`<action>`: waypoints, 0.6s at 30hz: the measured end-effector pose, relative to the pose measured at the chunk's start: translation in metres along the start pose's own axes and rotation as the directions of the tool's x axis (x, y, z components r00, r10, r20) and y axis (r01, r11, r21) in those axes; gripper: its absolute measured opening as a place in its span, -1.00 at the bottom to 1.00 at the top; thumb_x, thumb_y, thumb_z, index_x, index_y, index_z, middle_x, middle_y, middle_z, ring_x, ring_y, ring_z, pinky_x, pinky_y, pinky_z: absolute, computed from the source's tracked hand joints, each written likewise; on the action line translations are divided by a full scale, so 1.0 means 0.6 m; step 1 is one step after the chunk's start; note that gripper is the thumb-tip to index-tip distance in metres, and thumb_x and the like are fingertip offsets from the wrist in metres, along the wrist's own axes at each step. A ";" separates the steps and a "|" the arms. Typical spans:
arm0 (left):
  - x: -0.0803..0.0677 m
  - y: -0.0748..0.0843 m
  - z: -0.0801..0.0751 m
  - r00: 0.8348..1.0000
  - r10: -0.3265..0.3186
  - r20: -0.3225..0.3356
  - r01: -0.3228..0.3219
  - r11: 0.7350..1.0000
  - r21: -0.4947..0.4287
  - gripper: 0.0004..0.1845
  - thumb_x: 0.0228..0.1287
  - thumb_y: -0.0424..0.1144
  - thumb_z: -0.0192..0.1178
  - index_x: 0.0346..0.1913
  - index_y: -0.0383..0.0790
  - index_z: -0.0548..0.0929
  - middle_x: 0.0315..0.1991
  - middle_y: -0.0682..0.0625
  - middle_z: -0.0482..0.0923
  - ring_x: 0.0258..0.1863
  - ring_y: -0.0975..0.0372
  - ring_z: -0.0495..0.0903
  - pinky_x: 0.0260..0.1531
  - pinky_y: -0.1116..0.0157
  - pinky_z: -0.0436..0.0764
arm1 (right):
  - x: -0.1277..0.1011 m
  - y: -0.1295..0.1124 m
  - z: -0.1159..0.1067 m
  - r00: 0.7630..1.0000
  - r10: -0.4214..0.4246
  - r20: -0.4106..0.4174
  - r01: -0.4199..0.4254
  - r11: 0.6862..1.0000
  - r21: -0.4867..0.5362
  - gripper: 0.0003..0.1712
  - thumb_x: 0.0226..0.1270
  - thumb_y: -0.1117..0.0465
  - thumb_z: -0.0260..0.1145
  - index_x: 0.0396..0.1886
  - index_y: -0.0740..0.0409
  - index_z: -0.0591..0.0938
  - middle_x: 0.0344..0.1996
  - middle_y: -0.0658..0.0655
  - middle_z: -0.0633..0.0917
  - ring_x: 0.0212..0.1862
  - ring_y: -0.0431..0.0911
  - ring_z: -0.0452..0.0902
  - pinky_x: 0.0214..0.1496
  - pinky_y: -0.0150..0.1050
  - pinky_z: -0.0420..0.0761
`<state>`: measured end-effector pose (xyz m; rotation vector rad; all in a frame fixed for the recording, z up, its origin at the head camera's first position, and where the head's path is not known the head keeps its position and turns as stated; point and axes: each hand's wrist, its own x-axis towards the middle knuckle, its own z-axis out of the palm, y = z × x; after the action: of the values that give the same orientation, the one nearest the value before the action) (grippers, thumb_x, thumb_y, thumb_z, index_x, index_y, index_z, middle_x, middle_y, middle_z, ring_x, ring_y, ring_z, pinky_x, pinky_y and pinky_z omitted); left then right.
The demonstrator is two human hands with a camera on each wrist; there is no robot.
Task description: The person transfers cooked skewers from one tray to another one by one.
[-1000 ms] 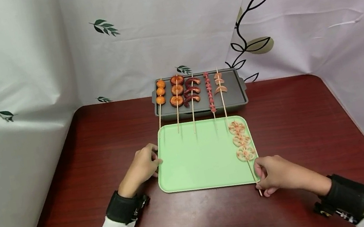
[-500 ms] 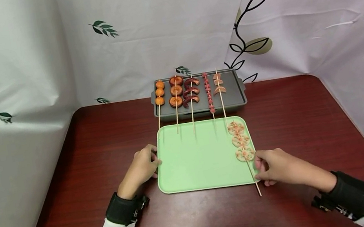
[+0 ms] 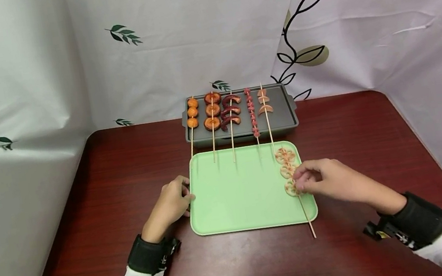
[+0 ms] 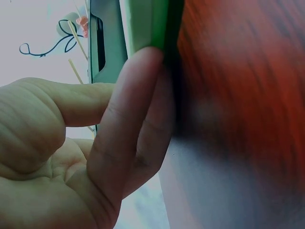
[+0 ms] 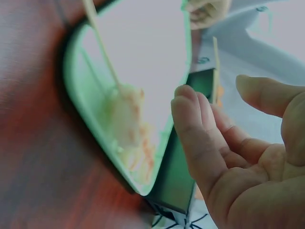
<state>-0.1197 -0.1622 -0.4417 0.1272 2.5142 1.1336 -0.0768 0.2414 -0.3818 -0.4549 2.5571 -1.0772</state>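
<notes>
A lotus-root skewer (image 3: pixel 285 156) lies along the right side of the green tray (image 3: pixel 239 198), with its stick end poking over the front edge. My right hand (image 3: pixel 302 182) hovers over the nearest lotus slice. In the right wrist view the right hand (image 5: pixel 214 90) has thumb and fingers apart with nothing between them, and the skewer (image 5: pixel 125 110) lies beyond on the tray (image 5: pixel 143 43). My left hand (image 3: pixel 186 192) rests on the table at the tray's left edge. The fingers (image 4: pixel 128 109) lie straight against the tray's rim (image 4: pixel 147 24).
A grey grill pan (image 3: pixel 284 116) stands behind the tray with several skewers of food on it, their sticks reaching over the tray's far edge. Dark red table (image 3: pixel 355 136) spreads to both sides. White sheets hang behind and at the sides.
My right hand has let go of the skewer's stick end at the tray's front right corner and moved forward over the lotus slices. The left hand and the skewer have stayed put.
</notes>
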 end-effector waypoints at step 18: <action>-0.001 -0.002 0.002 1.000 0.001 -0.009 -0.001 1.000 0.006 -0.56 0.45 -0.49 0.20 0.32 -0.46 0.42 -0.24 -0.23 0.53 -0.61 0.15 0.61 -0.59 0.26 0.75 | 0.063 0.030 -0.026 0.991 0.100 0.091 -0.136 0.733 0.666 -0.29 0.63 0.15 0.19 0.50 0.54 0.22 0.32 0.36 0.54 0.24 -0.11 0.66 0.33 -0.21 0.66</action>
<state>-0.1188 -0.1621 -0.4431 0.1248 2.5256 1.1294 -0.1203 0.2477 -0.3910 -0.1138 1.9133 -1.7914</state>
